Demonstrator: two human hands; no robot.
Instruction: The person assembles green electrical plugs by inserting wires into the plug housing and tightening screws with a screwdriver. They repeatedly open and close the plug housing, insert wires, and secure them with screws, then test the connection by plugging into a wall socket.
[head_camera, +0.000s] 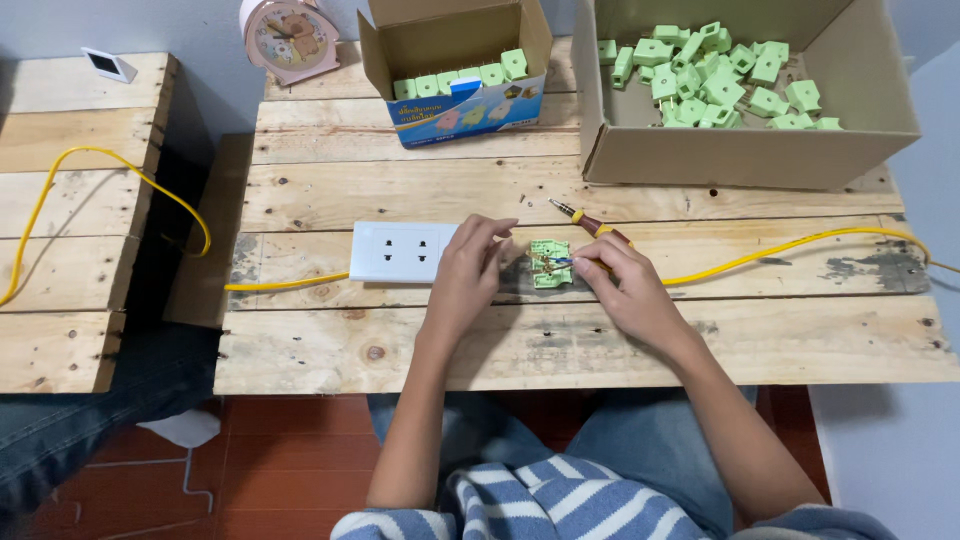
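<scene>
1. The plug (549, 264) lies on the table (560, 345); the left hand (468, 280) closes in from its left and the right hand (625, 285) from its right.
2. Just left of the plug, the socket (403, 251) blocks that side.
3. Just behind it lies a screwdriver (590, 222).
4. Well behind stand the big box (735, 150) and small box (455, 100).
5. A yellow cable (790, 248) runs off to its right.
6. Nearer than the plug, bare planks leave open passage.
</scene>
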